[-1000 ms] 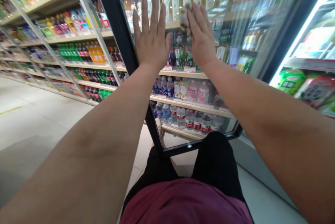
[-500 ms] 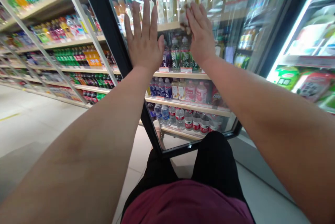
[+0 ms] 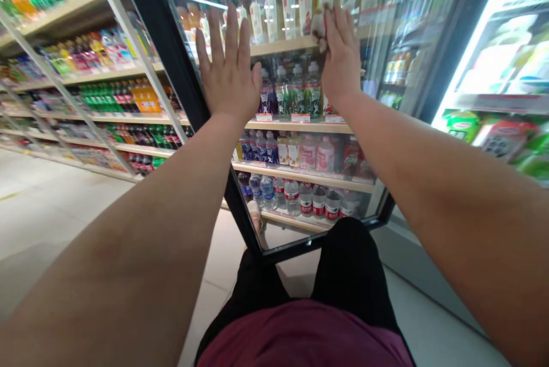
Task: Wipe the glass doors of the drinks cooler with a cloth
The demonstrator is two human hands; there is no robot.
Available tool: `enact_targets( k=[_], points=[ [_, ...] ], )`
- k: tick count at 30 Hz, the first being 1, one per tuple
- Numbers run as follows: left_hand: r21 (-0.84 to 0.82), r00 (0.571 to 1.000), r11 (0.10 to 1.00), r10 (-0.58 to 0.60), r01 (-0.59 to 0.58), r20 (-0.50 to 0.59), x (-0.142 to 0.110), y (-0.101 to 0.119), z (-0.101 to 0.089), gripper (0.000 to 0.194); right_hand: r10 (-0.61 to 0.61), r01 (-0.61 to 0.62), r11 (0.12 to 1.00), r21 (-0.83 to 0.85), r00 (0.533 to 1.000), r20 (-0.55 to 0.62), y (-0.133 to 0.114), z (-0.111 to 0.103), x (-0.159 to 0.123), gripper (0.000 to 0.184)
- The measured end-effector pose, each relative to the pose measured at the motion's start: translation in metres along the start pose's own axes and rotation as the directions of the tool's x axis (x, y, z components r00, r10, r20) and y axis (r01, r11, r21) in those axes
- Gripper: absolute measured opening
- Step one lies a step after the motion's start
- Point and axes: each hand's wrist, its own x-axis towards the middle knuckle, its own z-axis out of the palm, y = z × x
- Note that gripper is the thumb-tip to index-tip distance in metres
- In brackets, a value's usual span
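Observation:
The glass door (image 3: 295, 244) of a drinks cooler stands open in front of me, with a black frame around its pane. My left hand (image 3: 229, 75) lies flat against the glass near the frame's left side, fingers spread and holding nothing. Farther right, my right hand (image 3: 343, 58) presses a crumpled, greyish-brown cloth (image 3: 318, 30) to the pane. Only the cloth's left part shows; the palm and fingers hide the rest.
Through the glass appear shelves with rows of drink bottles (image 3: 291, 195). Shelving with soda bottles (image 3: 96, 95) runs along the left, above a pale tiled floor (image 3: 34, 201). A lit cooler section with packaged goods (image 3: 501, 135) is at the right. My knees are just below the door.
My right hand and the cloth have slid rightward over the glass. My left hand keeps its place on the pane, while the view has shifted slightly.

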Motion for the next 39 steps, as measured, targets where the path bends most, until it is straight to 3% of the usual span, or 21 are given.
enact_targets(
  k=[3, 7, 13, 19, 23, 26, 32, 39],
  points=[
    [-0.035, 1.000, 0.999, -0.008, 0.008, 0.000, -0.001, 0.001, -0.001, 0.096, 0.036, -0.035, 0.999, 0.035, 0.998, -0.042, 0.006, 0.003, -0.003, 0.065],
    [-0.074, 1.000, 0.997, 0.005, -0.004, 0.011, -0.002, 0.002, -0.002, 0.094, 0.089, -0.090, 0.995, 0.051, 0.996, 0.022, 0.011, 0.004, -0.023, 0.064],
    [-0.051, 1.000, 0.999, -0.001, 0.002, 0.015, 0.000, 0.000, 0.001, 0.102, 0.147, -0.149, 0.986, 0.069, 0.989, 0.030, 0.019, -0.006, -0.007, 0.067],
    [-0.031, 0.999, 1.000, 0.001, 0.000, 0.036, 0.000, 0.003, 0.000, 0.106, 0.188, -0.190, 0.980, 0.057, 0.982, 0.029, 0.024, -0.005, -0.031, 0.068],
    [0.012, 0.999, 1.000, -0.004, 0.004, 0.044, 0.001, 0.001, 0.001, 0.112, 0.213, -0.215, 0.971, 0.109, 0.977, 0.028, 0.039, -0.008, -0.019, 0.065],
    [-0.015, 0.999, 1.000, 0.025, -0.025, 0.024, 0.001, -0.002, 0.002, 0.111, 0.208, -0.208, 0.973, 0.100, 0.978, 0.013, 0.045, -0.012, -0.011, 0.068],
    [-0.045, 1.000, 0.999, 0.000, 0.001, 0.021, -0.001, -0.002, 0.001, 0.108, 0.306, -0.307, 0.951, 0.042, 0.952, 0.019, 0.050, -0.015, -0.043, 0.069],
    [-0.041, 1.000, 0.999, -0.001, 0.002, 0.019, 0.000, -0.003, 0.001, 0.102, 0.319, -0.319, 0.948, 0.027, 0.947, -0.039, 0.068, -0.021, -0.028, 0.075]
  ],
)
